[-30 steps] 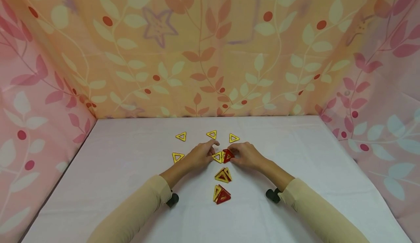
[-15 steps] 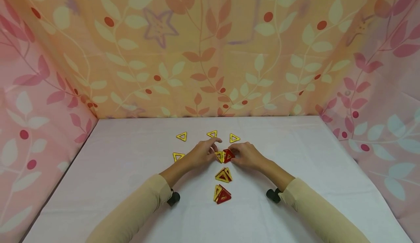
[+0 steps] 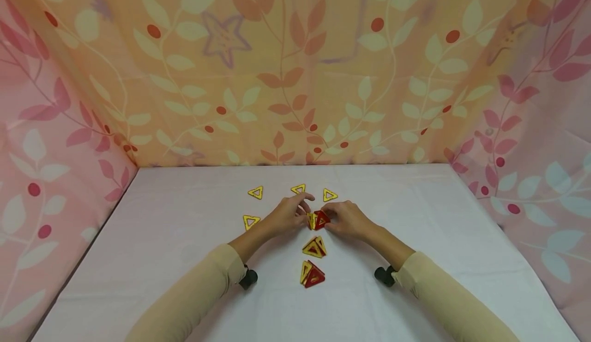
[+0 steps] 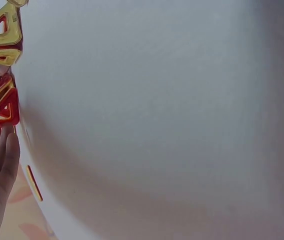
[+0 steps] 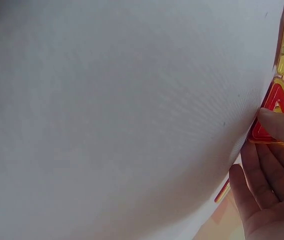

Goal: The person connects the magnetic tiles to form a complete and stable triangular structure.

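Both hands hold a small pyramid of red and yellow triangular magnetic tiles [image 3: 325, 220] at the middle of the table. My left hand [image 3: 287, 216] pinches its left side; in the left wrist view the thumb and fingers close on the red and yellow tiles [image 4: 13, 107]. On the right side, my right hand [image 3: 349, 220] presses its thumb on a red tile [image 5: 273, 95] with the other fingers behind. Closer to me stand two similar pyramids, one with a yellow face [image 3: 308, 250] and one with a red face [image 3: 315, 283].
Yellow triangular tiles lie flat at the back: a left one [image 3: 261, 192], a middle one [image 3: 303, 188] partly behind the left fingers, and a right one [image 3: 325, 195]. Another yellow tile [image 3: 251, 216] is left of the left forearm. Patterned curtains [image 3: 295, 91] enclose the white table [image 3: 184, 203].
A yellow tile on the left of the held piece has swung upright against the others, making the piece narrower. My left hand has shifted slightly right; my right hand has stayed nearly still.
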A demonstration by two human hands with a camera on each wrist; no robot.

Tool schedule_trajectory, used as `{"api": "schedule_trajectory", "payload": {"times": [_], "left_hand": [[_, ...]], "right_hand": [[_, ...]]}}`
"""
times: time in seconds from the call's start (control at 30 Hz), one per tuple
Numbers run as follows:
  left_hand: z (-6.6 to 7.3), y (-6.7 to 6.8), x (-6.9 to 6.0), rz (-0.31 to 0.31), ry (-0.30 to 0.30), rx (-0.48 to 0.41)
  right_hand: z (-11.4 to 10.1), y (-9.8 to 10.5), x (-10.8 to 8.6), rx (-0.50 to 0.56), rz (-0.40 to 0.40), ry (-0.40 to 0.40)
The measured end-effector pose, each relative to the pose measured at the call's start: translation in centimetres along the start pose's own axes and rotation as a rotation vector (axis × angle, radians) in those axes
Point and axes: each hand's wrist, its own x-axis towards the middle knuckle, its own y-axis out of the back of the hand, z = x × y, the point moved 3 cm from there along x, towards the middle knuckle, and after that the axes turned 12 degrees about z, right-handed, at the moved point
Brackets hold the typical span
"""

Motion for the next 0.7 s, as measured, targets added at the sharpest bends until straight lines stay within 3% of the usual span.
{"api": "schedule_trajectory", "payload": {"times": [0.7], "left_hand": [[0.25, -0.62, 0.36, 0.034, -0.015, 0.048]], "right_hand": [[-0.04, 0.04, 0.01, -0.006, -0.001, 0.004]]}}
